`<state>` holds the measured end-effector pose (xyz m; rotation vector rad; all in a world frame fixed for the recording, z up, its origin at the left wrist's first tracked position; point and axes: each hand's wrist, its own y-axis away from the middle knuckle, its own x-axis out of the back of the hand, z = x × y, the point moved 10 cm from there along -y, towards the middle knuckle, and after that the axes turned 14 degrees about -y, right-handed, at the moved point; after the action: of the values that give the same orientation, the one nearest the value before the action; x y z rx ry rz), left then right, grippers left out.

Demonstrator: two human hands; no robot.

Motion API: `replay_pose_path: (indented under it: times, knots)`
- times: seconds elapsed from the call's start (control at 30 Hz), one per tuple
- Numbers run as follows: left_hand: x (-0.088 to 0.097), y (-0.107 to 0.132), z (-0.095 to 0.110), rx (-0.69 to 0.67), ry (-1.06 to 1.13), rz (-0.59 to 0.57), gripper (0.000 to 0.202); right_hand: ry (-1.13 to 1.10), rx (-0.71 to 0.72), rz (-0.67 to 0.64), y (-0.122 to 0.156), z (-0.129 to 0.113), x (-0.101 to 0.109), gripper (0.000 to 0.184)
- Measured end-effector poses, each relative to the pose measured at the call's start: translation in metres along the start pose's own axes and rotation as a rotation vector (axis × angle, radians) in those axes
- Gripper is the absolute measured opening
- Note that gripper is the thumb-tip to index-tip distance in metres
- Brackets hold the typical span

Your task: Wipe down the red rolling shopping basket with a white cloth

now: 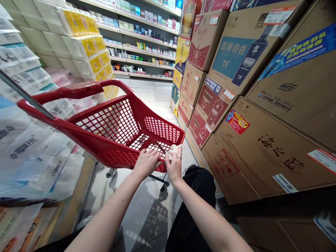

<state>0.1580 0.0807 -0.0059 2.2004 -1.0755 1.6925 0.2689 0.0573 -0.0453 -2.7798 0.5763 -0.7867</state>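
At the rim of a red plastic shopping trolley, the left hand curls, grip unclear, while the right hand pinches a crumpled white item at twelve o'clock.

Smooth, glossy red plastic is seen on the shopping cart at the centre. Matt corrugated cardboard is shown on the cartons at 3 o'clock. Thin, shiny plastic film is wrapped around the packs at 9 o'clock. Polished tile with a reflective finish is laid across the floor at 6 o'clock.
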Motion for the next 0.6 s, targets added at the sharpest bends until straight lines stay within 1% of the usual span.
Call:
replay_pose_path:
  times: [0.07,0.13,0.27,0.4,0.5,0.6]
  knots:
    - [0.000,-0.001,0.002,-0.001,-0.002,0.003,0.021,0.026,-0.103,-0.026,-0.004,0.005,-0.001,0.038]
    - [-0.001,-0.003,0.003,-0.001,0.001,0.008,0.022,0.086,-0.171,-0.058,-0.011,0.009,-0.002,0.039]
    - [-0.001,-0.009,0.006,-0.011,0.032,0.034,0.018,0.245,-0.231,-0.102,-0.036,0.015,0.000,0.042]
    - [0.000,-0.013,0.011,-0.031,0.059,0.055,0.016,0.362,-0.217,-0.096,-0.077,0.022,0.007,0.041]
    - [0.001,-0.014,0.015,-0.039,0.061,0.056,0.018,0.393,-0.190,-0.127,-0.108,0.030,0.008,0.035]
    - [0.001,-0.016,0.018,-0.015,0.057,0.052,0.019,0.405,-0.165,-0.158,-0.129,0.037,0.008,0.031]
